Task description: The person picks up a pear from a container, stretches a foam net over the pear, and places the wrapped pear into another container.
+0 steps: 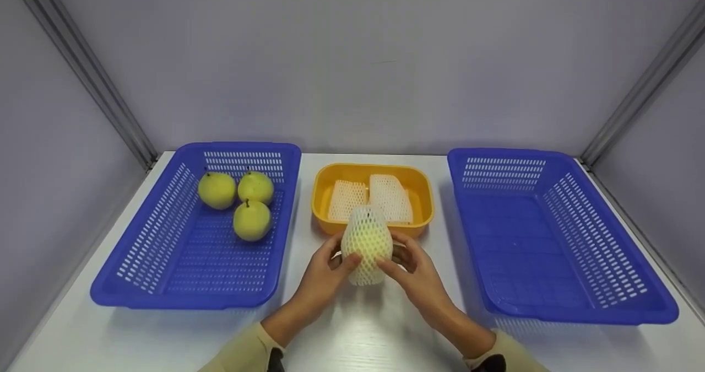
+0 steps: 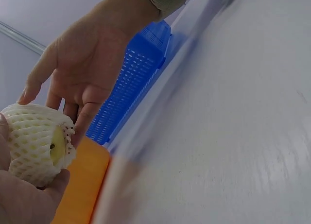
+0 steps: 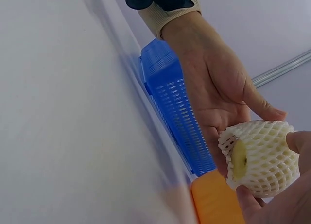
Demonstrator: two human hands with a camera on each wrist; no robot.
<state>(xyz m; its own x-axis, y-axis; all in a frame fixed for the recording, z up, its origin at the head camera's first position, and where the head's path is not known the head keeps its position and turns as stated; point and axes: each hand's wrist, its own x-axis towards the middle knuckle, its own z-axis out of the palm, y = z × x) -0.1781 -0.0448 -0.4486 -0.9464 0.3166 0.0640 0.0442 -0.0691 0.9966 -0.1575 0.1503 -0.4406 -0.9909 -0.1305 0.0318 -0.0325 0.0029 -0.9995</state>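
Observation:
Between both hands, above the white table, a pear in a white foam net [image 1: 367,240] stands upright. My left hand [image 1: 321,275] grips its left side, thumb on the front and fingers behind. The right hand [image 1: 423,281] holds the right side the same way. In the left wrist view the net's lower end is open and shows the bare yellow-green bottom of the pear [image 2: 59,148]. The right wrist view also shows the pear's underside [image 3: 239,160]. Just behind the hands is an orange tub [image 1: 373,169] with flat white foam nets [image 1: 390,198] in it.
To the left stands a blue basket [image 1: 187,301] holding three bare pears [image 1: 252,220] with dark stems. Another blue basket [image 1: 518,251], with no fruit inside, stands on the right. Grey panels [image 1: 363,74] enclose the back and sides of the white table [image 1: 363,333].

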